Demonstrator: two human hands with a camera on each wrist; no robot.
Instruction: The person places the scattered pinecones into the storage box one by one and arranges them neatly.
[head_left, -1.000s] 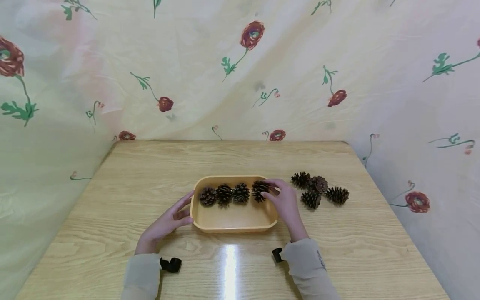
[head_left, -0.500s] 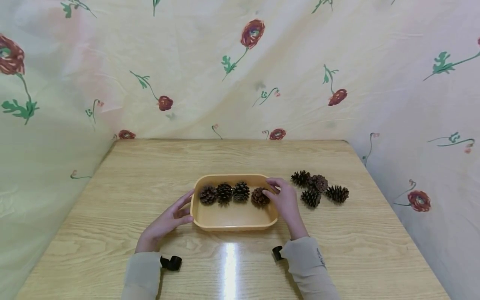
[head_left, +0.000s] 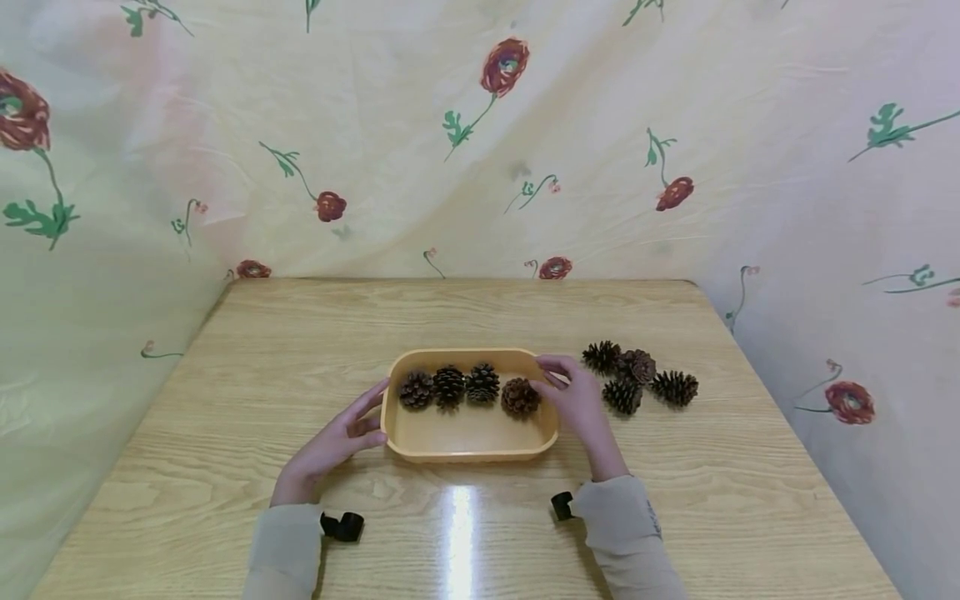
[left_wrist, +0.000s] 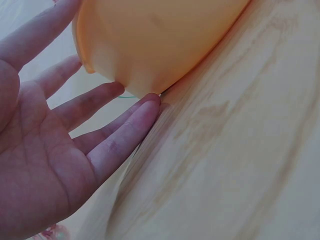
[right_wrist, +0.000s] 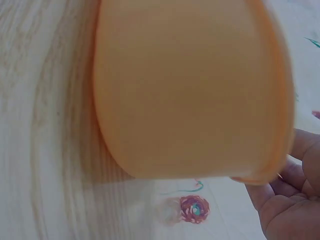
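An orange-yellow plastic box (head_left: 468,456) with rounded corners stands on the table. Inside it, several brown pine cones form a rough row: a round one (head_left: 416,391) at the left, two upright ones (head_left: 448,387) side by side, and another round pine cone (head_left: 520,398) at the right. My left hand (head_left: 330,450) rests its spread, nearly straight fingers against the box's left end; the left wrist view shows fingertips (left_wrist: 147,107) at the wall. My right hand (head_left: 573,404) is at the right rim, thumb beside the rightmost cone, its fingers loose and holding nothing.
Right of the box, several more pine cones (head_left: 636,367) lie in a loose cluster on the wood-grain table (head_left: 315,317). A flower-printed cloth (head_left: 390,125) hangs behind and at both sides. Black wrist mounts (head_left: 343,527) sit at both grey sleeves.
The right hand lowered a pine cone into the box's right part, where it turned to lie round side up, then let it go and shifted slightly right. The left hand stayed put.
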